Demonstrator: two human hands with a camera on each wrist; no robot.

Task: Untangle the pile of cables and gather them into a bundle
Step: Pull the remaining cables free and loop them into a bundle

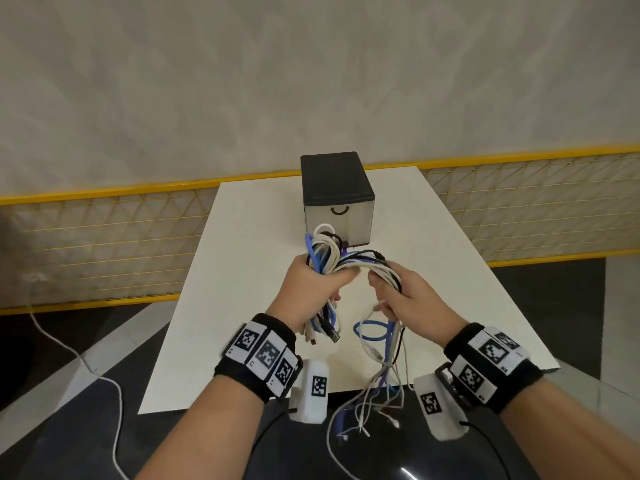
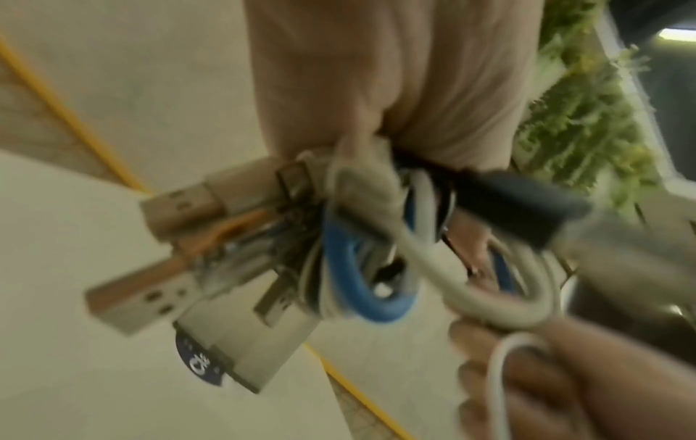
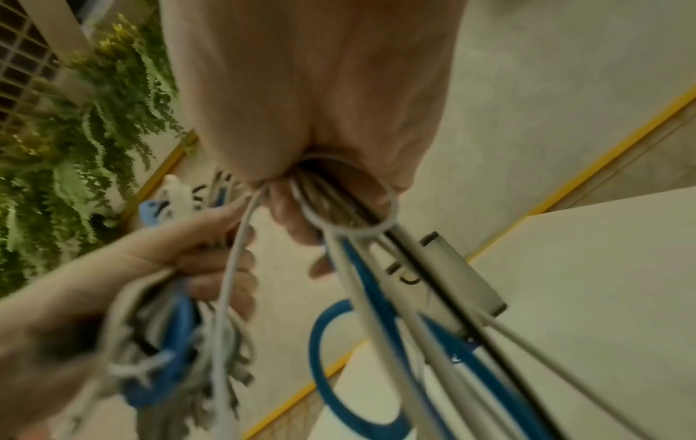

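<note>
A bundle of white, blue and black cables (image 1: pixel 346 261) arches between my two hands above the white table (image 1: pixel 242 306). My left hand (image 1: pixel 311 289) grips the folded part, with loops sticking up and USB plugs (image 1: pixel 329 336) hanging below the fist. My right hand (image 1: pixel 401 299) grips the other strands, whose loose ends (image 1: pixel 374 403) dangle past the table's front edge. In the left wrist view the plugs (image 2: pixel 177 208) and a blue loop (image 2: pixel 357 285) bunch under my left hand (image 2: pixel 395 98). In the right wrist view cables (image 3: pixel 376 282) run out of my right hand (image 3: pixel 312 113).
A small black-topped drawer box (image 1: pixel 337 199) stands on the table just behind the cables. A yellow-framed mesh fence (image 1: pixel 104 237) runs behind the table. A thin white cord (image 1: pixel 104 375) trails over the floor at left. Green foliage (image 3: pixel 75 134) shows in the wrist views.
</note>
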